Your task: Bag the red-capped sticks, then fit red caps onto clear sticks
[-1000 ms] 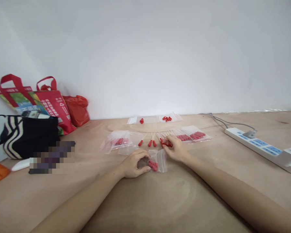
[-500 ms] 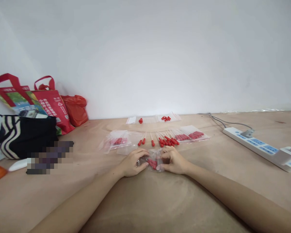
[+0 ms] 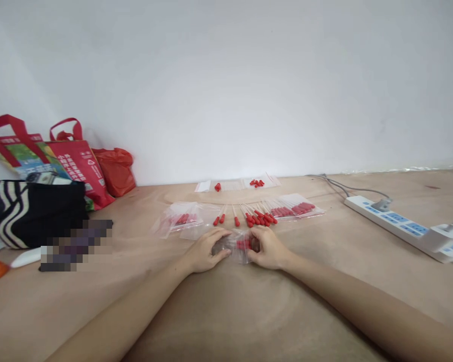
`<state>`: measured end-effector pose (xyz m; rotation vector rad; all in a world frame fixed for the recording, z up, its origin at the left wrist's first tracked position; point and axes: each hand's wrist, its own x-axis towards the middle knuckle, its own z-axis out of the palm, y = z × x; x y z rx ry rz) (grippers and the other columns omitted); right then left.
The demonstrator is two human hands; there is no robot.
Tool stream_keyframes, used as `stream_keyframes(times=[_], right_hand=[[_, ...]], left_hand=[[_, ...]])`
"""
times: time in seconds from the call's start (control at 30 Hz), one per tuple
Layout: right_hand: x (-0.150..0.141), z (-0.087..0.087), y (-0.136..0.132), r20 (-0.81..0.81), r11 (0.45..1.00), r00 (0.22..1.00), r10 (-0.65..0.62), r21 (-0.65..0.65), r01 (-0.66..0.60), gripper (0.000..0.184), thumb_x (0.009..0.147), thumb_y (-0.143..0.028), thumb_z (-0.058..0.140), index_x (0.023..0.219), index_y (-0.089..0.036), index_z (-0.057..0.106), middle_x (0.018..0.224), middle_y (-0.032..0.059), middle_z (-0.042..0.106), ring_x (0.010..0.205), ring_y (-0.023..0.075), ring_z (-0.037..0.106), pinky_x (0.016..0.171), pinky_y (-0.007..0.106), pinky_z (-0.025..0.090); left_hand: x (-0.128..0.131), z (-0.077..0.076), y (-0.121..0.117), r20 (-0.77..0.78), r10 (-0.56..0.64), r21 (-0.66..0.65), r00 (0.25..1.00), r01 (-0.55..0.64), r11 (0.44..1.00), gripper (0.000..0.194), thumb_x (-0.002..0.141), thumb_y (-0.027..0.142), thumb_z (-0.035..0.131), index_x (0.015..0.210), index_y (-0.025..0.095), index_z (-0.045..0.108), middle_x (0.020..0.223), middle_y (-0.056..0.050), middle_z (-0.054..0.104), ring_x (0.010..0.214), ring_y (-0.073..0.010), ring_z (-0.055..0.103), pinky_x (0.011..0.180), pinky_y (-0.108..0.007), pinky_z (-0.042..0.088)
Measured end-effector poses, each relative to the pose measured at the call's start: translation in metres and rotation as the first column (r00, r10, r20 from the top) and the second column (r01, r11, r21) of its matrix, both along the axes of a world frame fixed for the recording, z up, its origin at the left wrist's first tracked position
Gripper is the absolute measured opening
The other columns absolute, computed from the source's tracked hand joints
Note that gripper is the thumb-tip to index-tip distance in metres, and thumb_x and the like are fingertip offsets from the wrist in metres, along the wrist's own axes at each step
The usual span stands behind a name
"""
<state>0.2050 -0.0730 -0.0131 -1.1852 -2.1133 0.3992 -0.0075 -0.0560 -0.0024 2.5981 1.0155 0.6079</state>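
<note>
A small clear zip bag (image 3: 234,255) lies between my hands, with several red-tipped sticks (image 3: 243,244) bunched inside. My left hand (image 3: 207,251) is curled round the bag's left side, fingertips and thumb pinching it. On the other side my right hand (image 3: 269,248) grips the right end, close to the red tips; part of that end is hidden by its fingers. Just beyond the hands lies a loose pile of red-tipped sticks (image 3: 261,218), tips toward me. A few single sticks (image 3: 236,221) lie left of the pile.
Filled zip bags lie stacked at the right (image 3: 296,208) and left (image 3: 181,219). Farther back are bags with small red caps (image 3: 256,183). A power strip (image 3: 396,221) with a cable stands right. Shopping bags (image 3: 77,168) and a black bag (image 3: 45,213) stand left.
My right hand has left the loose sticks and come back to the zip bag, taking hold of its right end. The red tips in the bag have shifted toward the right hand.
</note>
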Motion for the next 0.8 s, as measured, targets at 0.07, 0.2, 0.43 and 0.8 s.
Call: stream_keyframes(times=[0.07, 0.2, 0.43, 0.8], right_hand=[[0.005, -0.002, 0.001, -0.085, 0.999, 0.996, -0.005, -0.053, 0.0, 0.019, 0.057, -0.009, 0.054, 0.074, -0.016, 0.053, 0.064, -0.0023, 0.051, 0.056, 0.0091, 0.044, 0.054, 0.021, 0.034], [0.01, -0.008, 0.006, -0.295, 0.973, 0.952, 0.087, -0.178, -0.144, 0.017, 0.067, -0.017, 0.055, 0.083, -0.017, 0.054, 0.062, -0.0035, 0.05, 0.053, 0.0079, 0.042, 0.051, 0.021, 0.034], [0.05, 0.01, 0.026, -0.562, 0.856, 0.826, 0.055, -0.399, -0.328, 0.025, 0.062, -0.033, 0.068, 0.076, -0.016, 0.055, 0.066, -0.0011, 0.058, 0.052, 0.0069, 0.048, 0.051, 0.022, 0.04], [0.07, 0.025, 0.065, -0.673, 0.99, 0.726, -0.14, -0.105, 0.093, 0.023, 0.067, -0.035, 0.063, 0.082, -0.018, 0.058, 0.076, 0.0038, 0.066, 0.065, 0.0128, 0.059, 0.063, 0.028, 0.048]], left_hand=[[-0.001, 0.0, 0.0, -0.029, -0.005, -0.003, 1.0, 0.005, 1.0, 0.042, 0.077, 0.033, 0.052, 0.117, 0.02, 0.046, 0.119, -0.008, 0.051, 0.111, -0.0206, 0.046, 0.096, -0.036, 0.037], [-0.003, 0.001, 0.0, -0.098, -0.019, -0.04, 0.995, 0.015, 0.999, 0.048, 0.079, 0.033, 0.049, 0.125, 0.021, 0.04, 0.13, -0.008, 0.043, 0.122, -0.0223, 0.036, 0.102, -0.04, 0.03], [-0.003, 0.002, 0.001, -0.159, -0.039, -0.097, 0.987, 0.024, 0.995, 0.05, 0.081, 0.037, 0.046, 0.128, 0.023, 0.038, 0.135, -0.007, 0.038, 0.124, -0.0223, 0.033, 0.104, -0.041, 0.026], [0.006, 0.018, -0.005, -0.306, -0.041, -0.101, 0.951, 0.01, 0.995, 0.048, 0.075, 0.03, 0.054, 0.122, 0.037, 0.044, 0.136, -0.003, 0.035, 0.126, -0.0273, 0.028, 0.101, -0.05, 0.023]])
